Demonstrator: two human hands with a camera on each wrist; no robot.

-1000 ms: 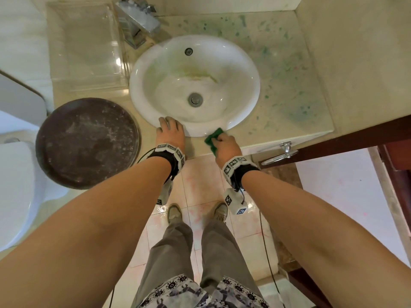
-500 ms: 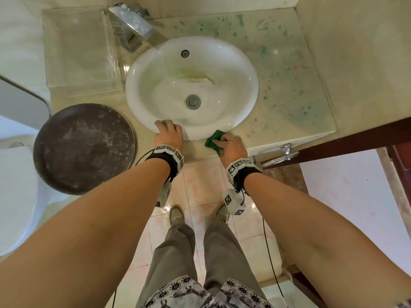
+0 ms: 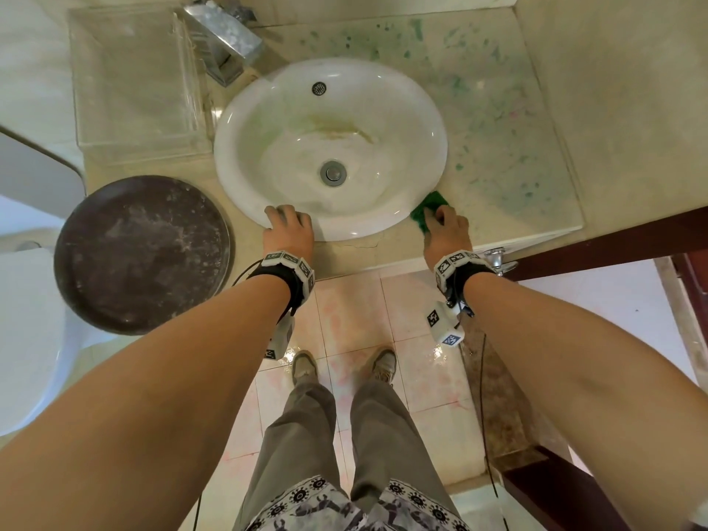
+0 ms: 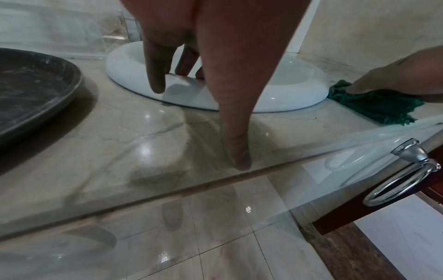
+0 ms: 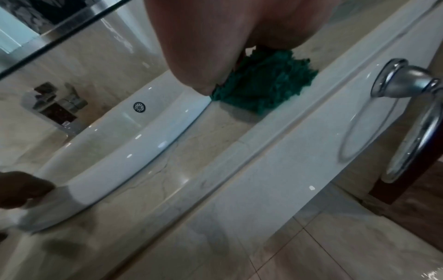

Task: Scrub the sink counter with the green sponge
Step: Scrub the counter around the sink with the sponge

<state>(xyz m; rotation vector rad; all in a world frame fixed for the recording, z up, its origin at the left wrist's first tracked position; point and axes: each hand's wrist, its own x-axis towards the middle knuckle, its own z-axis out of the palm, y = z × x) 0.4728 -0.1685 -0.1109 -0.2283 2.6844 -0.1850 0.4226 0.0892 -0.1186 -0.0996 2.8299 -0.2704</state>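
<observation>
A white oval sink (image 3: 383, 109) is set in a beige marble counter (image 3: 498, 128) that is speckled with green stains on its right side. My right hand (image 3: 440, 220) presses the green sponge (image 3: 427, 206) onto the counter against the sink's front-right rim, fingers on top and thumb at its side. The right wrist view shows the sponge (image 5: 263, 89) under my palm, touching the rim. My left hand (image 3: 285, 218) rests with relaxed fingers on the sink's front rim and holds nothing. In the left wrist view its thumb (image 4: 235, 147) points down at the counter, with the sponge (image 4: 374, 104) off to the right.
A dark round tray (image 3: 141, 254) lies on the counter's left end, and a clear box (image 3: 134, 82) stands behind it. The faucet (image 3: 226, 36) is at the back left. A chrome towel ring (image 3: 498, 260) hangs below the front edge. A wall bounds the right side.
My right hand has slid the sponge to the right along the sink's front rim, round to its front-right curve. The left hand has stayed on the rim.
</observation>
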